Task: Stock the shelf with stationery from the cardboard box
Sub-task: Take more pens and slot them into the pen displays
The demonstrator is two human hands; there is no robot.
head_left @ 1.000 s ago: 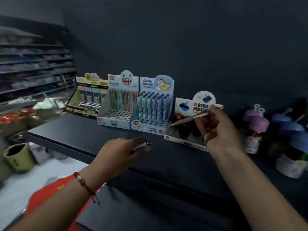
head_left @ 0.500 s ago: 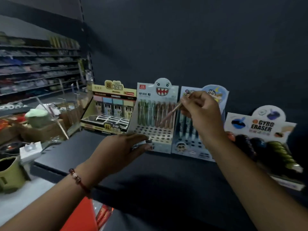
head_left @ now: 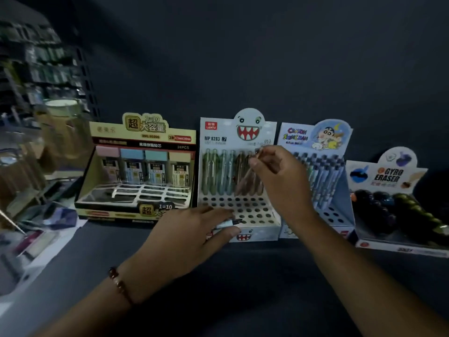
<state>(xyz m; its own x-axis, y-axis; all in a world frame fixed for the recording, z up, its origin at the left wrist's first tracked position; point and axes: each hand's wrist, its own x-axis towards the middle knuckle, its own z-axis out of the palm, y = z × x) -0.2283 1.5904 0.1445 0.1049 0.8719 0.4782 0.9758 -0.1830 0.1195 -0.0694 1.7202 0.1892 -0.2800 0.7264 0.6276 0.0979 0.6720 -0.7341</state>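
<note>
Right hand (head_left: pixel 279 181) pinches a brown pen (head_left: pixel 252 166) over the monster-face pen display (head_left: pixel 239 176), blocking its right pens; left hand (head_left: pixel 194 235) grips a small pen (head_left: pixel 228 223) at the display's front edge. Four display boxes line the dark shelf (head_left: pixel 243 276): lead-refill box (head_left: pixel 138 171) with four refill packs, monster display, cartoon pen display (head_left: pixel 320 171), gyro eraser box (head_left: pixel 393 198). Blurred clutter sits left.

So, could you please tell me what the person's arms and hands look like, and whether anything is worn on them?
Both forearms are bare, with no sleeves or gloves in view. The left hand has a beaded bracelet of reddish-brown round beads at its wrist. The right hand and its wrist show nothing worn.
</note>
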